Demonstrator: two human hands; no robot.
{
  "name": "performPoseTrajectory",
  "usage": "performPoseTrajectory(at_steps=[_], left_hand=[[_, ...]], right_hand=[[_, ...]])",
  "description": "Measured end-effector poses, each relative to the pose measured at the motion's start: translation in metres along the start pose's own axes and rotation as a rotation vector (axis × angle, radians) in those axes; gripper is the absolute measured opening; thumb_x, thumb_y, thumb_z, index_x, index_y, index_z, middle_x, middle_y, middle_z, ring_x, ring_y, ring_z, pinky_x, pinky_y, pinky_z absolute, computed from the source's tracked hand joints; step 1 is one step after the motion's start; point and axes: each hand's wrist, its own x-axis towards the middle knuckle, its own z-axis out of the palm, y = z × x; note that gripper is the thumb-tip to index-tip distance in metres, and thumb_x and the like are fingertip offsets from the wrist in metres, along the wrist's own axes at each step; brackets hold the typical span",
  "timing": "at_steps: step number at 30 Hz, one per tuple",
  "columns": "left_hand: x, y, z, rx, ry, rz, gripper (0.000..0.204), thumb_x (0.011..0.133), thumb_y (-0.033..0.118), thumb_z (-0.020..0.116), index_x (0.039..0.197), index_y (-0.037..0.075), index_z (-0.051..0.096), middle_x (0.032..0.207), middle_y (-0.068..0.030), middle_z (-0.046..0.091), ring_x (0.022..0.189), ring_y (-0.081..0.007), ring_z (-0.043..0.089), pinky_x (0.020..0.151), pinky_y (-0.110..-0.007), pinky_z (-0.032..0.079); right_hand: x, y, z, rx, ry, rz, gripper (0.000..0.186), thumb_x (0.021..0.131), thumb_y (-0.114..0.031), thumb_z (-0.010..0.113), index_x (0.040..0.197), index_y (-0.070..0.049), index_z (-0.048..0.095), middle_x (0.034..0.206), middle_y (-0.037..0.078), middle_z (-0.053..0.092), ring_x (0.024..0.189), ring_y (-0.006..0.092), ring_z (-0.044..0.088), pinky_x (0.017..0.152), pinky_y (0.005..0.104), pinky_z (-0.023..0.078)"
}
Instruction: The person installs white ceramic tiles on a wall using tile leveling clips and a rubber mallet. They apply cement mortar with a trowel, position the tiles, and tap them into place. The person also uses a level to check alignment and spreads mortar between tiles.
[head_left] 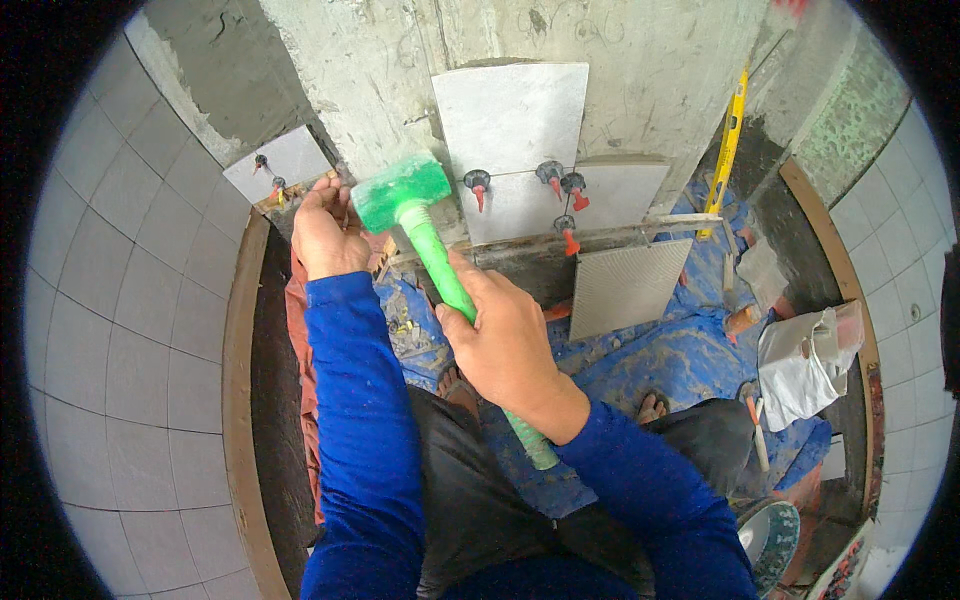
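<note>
And here is the green mallet (432, 255), up in front of the bare concrete wall (365, 70), its head close beside the left hand; the right hand (510, 345) is wrapped firmly round the handle partway down, with the tail end poking out below the wrist — a shortened grip that probably favours control over force; the left hand (332, 235) has its fingers curled up by the lower corner of a small pale tile (290, 165), though whether it pinches something there or merely steadies itself, I cannot tell from here; two dark clips with coloured tips sit at that little tile, likely to keep its face level with a neighbour; across to the right, the upper tile (512, 110) stands on the wall above the lower tile (625, 195), and more black-and-red clips (477, 188) line the joints — set there, I'd judge, to hold the edges flush; a ledge (650, 228) runs along underneath, seemingly bearing the weight; below it a loose tile (632, 285) leans with its ridged back outward, within reach; the yellow spirit level (728, 150) is propped upright at the corner, presumably handy for checking; and underfoot a blue sheet (620, 375) spreads out, smeared with grey, most likely there to catch the mess, with a white bag (800, 370) resting over on the right.
</note>
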Motion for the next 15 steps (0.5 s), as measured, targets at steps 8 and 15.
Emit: performPoseTrajectory(at_steps=[8, 15], left_hand=[[-0.021, -0.015, 0.009, 0.433, -0.412, -0.056, 0.024, 0.099, 0.011, 0.064, 0.121, 0.003, 0.071, 0.107, -0.0035, 0.075, 0.091, -0.0132, 0.068, 0.084, -0.028, 0.052], [-0.036, -0.04, 0.019, 0.752, -0.556, 0.091, 0.026, 0.096, 0.006, 0.065, 0.119, 0.0, 0.076, 0.106, -0.0056, 0.077, 0.088, -0.012, 0.067, 0.08, -0.028, 0.054]], right_hand=[[0.011, 0.0, -0.086, 0.453, 0.036, -0.03, 0.052, 0.093, -0.014, 0.071, 0.142, -0.001, 0.058, 0.092, 0.011, 0.072, 0.08, 0.0163, 0.069, 0.069, 0.0334, 0.055], [0.016, 0.034, -0.139, 0.333, 0.439, 0.168, 0.05, 0.099, -0.014, 0.069, 0.144, 0.003, 0.056, 0.078, 0.002, 0.063, 0.062, 0.007, 0.056, 0.054, 0.0239, 0.046]])
